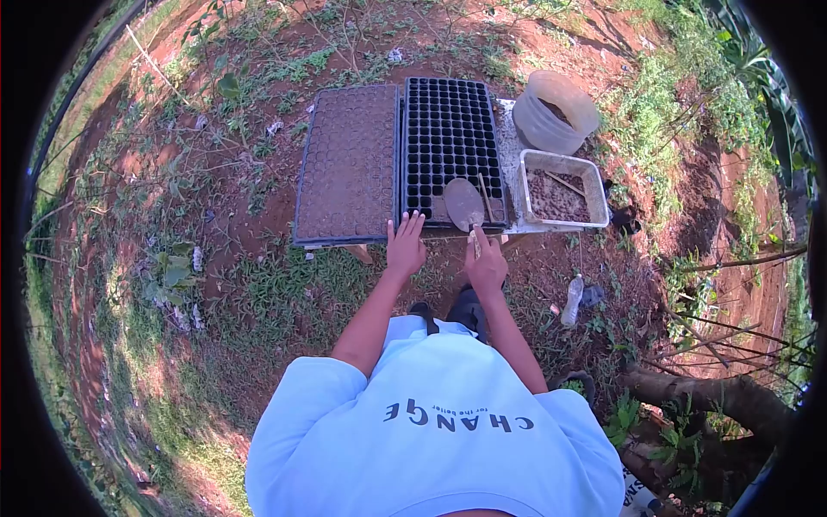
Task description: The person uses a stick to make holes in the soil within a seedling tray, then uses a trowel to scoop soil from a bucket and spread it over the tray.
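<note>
Two seedling trays lie side by side on a low stand. Soil covers the left tray (347, 164). The black tray (448, 121) beside it has mostly empty cells, with soil in some cells at its near edge. My left hand (406, 246) rests with spread fingers on the near left corner of the black tray. My right hand (487, 265) is closed round the handle of a trowel (464, 203), whose flat blade lies over the near cells. A thin stick (486, 197) lies on the tray right of the blade.
Right of the trays, a white tub (600, 215) holds dark pellets and a stick. Behind it stands a translucent container (551, 129) with some soil inside. A plastic bottle (573, 302) is below at the right. Thick branches (724, 395) lie at the lower right.
</note>
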A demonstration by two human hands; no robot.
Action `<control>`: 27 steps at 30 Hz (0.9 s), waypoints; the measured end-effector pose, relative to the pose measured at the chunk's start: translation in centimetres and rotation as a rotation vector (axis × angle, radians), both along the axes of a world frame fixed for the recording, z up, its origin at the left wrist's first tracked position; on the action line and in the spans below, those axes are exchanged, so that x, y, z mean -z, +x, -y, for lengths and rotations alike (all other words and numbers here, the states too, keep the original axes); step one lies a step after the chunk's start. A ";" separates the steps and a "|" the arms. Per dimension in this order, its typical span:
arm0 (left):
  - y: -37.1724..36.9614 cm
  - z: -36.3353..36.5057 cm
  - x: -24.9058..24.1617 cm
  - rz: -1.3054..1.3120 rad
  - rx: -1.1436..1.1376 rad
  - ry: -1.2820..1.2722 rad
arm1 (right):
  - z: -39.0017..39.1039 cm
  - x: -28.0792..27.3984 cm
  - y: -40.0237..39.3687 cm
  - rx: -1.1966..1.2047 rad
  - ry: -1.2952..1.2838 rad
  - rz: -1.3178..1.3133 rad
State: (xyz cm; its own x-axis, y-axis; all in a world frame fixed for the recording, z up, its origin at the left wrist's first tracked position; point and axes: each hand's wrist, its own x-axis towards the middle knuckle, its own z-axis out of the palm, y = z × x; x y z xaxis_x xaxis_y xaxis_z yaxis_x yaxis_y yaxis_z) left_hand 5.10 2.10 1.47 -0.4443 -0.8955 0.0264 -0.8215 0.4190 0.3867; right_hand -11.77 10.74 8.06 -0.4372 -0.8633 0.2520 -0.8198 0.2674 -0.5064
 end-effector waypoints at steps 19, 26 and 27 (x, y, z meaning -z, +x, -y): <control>0.0 -0.1 0.1 -0.017 -0.011 0.007 | 0.2 0.1 -0.8 0.041 -0.015 0.047; -0.2 -0.1 -0.3 0.003 -0.025 0.036 | 0.4 -0.4 0.1 0.083 -0.003 0.079; -0.2 -0.1 -0.2 -0.033 -0.023 0.003 | 0.5 -0.3 0.5 0.064 0.026 0.080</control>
